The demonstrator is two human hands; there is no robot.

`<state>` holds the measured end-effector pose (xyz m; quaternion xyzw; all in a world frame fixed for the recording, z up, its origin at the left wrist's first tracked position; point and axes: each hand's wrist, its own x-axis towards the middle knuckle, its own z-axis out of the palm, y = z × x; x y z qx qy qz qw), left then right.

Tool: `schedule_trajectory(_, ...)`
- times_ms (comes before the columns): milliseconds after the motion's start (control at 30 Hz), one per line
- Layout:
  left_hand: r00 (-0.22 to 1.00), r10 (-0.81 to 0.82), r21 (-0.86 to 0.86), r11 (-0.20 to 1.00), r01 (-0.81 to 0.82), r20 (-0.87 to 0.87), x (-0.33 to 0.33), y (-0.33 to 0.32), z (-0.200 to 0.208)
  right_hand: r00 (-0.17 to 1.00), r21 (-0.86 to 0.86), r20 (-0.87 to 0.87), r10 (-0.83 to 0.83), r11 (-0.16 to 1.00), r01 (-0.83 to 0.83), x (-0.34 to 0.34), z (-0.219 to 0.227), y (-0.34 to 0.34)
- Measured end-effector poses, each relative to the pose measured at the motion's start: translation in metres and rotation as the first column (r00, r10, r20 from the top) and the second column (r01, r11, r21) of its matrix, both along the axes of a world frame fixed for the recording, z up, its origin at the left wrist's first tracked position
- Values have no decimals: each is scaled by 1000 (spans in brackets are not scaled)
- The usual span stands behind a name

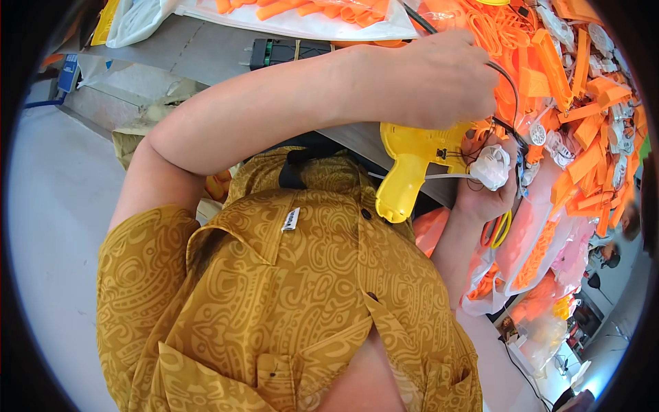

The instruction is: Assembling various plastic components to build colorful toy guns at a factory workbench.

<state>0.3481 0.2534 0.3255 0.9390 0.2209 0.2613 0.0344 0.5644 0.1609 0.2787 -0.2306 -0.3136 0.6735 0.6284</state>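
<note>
Yellow pistol-shaped shell (412, 168) sits at the bench (206, 55) edge, left hand (439, 79) closed over its top, right hand (491, 192) gripping a white motor piece (493, 167) beside it. Thin wires (473, 147) between them risk snagging or tearing if pulled apart.

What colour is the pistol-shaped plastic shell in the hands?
Yellow; the plastic shell shows best in the head view.

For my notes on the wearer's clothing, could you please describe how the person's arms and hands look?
Both arms are bare from the upper arm down. The shirt is mustard yellow with a paler swirling pattern, short sleeves, a collar and dark buttons. The left hand and right hand wear no gloves; no rings, watch or bracelets show.
</note>
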Motion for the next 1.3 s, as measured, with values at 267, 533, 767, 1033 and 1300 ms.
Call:
schedule_trajectory(267, 997, -58, 115, 992, 52, 52, 2, -9, 21, 996, 8, 48, -77, 997, 76, 3, -3, -4)
schedule_trajectory(533, 981, -85, -19, 996, 90, 176, -30, -24, 24, 994, 18, 46, -98, 995, 97, -12, 5, 0)
schedule_trajectory(767, 991, 83, -492, 871, -22, 102, -48, -62, 14, 992, 107, 125, -1, 994, -12, -7, 2, 2)
schedule_trajectory(1033, 980, 180, -573, 814, -97, 90, -52, -65, -5, 971, 140, 233, -61, 990, 28, -16, 9, -3)
schedule_trajectory(1300, 941, 238, -492, 865, -92, 242, -50, -56, -17, 914, 187, 379, -144, 979, 76, -26, 19, -6)
